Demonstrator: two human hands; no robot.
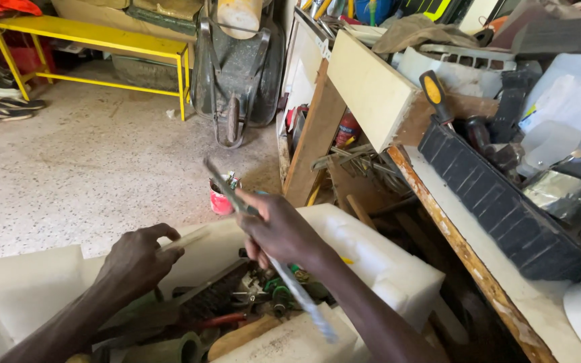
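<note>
My right hand (pixel 278 230) grips a long thin metal rod (pixel 304 302), a file or threaded bar, held slantwise over a white foam box (pixel 378 259). The rod's upper end points toward the floor beyond, and its lower end reaches toward me. My left hand (pixel 139 259) rests on the box's far rim with fingers bent, pinching a pale slim stick (pixel 186 240). Inside the box lie mixed tools (pixel 263 289): pliers, green-handled pieces and a red-handled tool.
A red tin (pixel 221 198) stands on the speckled floor beyond the box. A workbench (pixel 492 275) at right carries a black crate (pixel 499 208) of tools, including a yellow-and-black-handled screwdriver (pixel 436 97). A wheelbarrow (pixel 237 74) and a yellow bench (pixel 95 40) stand farther off.
</note>
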